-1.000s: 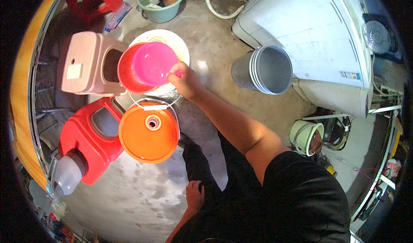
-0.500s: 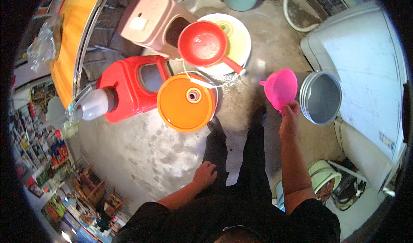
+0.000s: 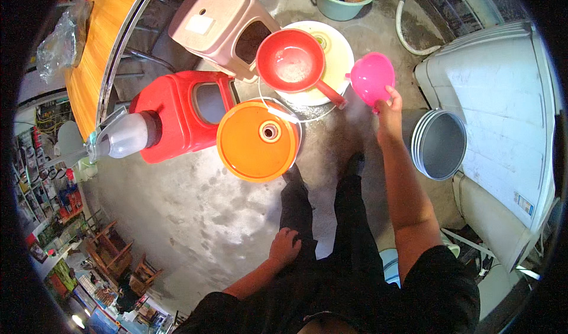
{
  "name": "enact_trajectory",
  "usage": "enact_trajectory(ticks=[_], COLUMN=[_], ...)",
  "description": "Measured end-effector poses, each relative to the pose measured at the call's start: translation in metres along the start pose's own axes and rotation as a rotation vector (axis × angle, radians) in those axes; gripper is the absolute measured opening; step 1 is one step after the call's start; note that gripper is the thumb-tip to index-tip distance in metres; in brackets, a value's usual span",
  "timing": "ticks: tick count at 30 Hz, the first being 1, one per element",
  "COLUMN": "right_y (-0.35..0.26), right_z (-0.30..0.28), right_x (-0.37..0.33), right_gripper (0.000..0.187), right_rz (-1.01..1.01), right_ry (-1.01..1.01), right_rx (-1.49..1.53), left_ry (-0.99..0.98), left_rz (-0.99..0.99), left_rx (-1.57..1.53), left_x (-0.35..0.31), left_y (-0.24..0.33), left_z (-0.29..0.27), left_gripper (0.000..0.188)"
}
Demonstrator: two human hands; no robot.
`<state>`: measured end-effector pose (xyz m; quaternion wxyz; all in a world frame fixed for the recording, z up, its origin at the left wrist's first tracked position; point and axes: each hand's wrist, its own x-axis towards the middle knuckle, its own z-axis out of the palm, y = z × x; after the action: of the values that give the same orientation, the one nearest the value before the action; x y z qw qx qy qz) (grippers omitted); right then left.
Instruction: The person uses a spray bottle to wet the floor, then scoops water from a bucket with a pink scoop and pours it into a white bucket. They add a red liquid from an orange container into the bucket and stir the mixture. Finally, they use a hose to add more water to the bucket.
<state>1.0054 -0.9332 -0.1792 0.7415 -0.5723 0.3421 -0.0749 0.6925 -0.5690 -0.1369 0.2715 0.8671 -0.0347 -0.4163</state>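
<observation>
In my right hand (image 3: pixel 390 110) is a bright pink plastic funnel (image 3: pixel 373 76), gripped at its near edge between thumb and fingers. It is up off the floor, its wide mouth tilted toward me and a short stub at its left. My left hand (image 3: pixel 285 246) lies on my left thigh, fingers loosely bent and holding nothing. In front of my left foot stands a bucket with an orange lid (image 3: pixel 248 147), which has a round hole with a pale collar. Just beyond it a red dipper (image 3: pixel 290 59) with a long handle rests over a round cream-white lid (image 3: pixel 338 56).
A red stool (image 3: pixel 171 118) lies at left with a clear plastic jug (image 3: pixel 125 136) against it. Behind are a beige stool (image 3: pixel 216 20) and a green basin (image 3: pixel 343 7) with things inside. Grey-white stacked buckets (image 3: pixel 444 144) stand at right, beside a large white appliance (image 3: pixel 500 97).
My right hand has carried the pink funnel forward and a little left, toward the dipper's handle, and its mouth now faces me more. My left hand stays on my thigh. The view shifted slightly.
</observation>
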Motion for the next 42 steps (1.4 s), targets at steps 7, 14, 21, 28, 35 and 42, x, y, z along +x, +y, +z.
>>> enact_trajectory(ticks=[7, 14, 21, 28, 35, 42], right_y=[-0.012, -0.008, -0.005, 0.007, 0.043, 0.097], right_z=[0.073, 0.134, 0.130, 0.089, 0.056, 0.043], right_x=[0.069, 0.127, 0.144, 0.143, 0.117, 0.122], right_gripper=[0.053, 0.052, 0.061, 0.057, 0.049, 0.049], right_rz=[0.048, 0.215, 0.162, 0.181, -0.051, -0.068], right_ry=[0.024, -0.060, -0.094, -0.010, 0.137, 0.074], right_rx=[-0.070, -0.309, -0.398, -0.194, -0.206, -0.391], left_ry=[0.078, 0.122, 0.127, 0.125, 0.091, 0.111], left_rz=[-0.039, -0.123, -0.130, -0.098, -0.088, -0.061], left_rx=[-0.146, -0.201, -0.296, -0.242, -0.177, -0.185], left_x=[-0.009, -0.012, -0.007, -0.004, 0.001, 0.000], left_y=[-0.014, -0.006, -0.010, -0.014, -0.015, -0.016], left_z=[0.010, 0.016, 0.014, 0.007, 0.001, -0.001], left_gripper=[0.036, 0.037, 0.038, 0.037, 0.038, 0.036])
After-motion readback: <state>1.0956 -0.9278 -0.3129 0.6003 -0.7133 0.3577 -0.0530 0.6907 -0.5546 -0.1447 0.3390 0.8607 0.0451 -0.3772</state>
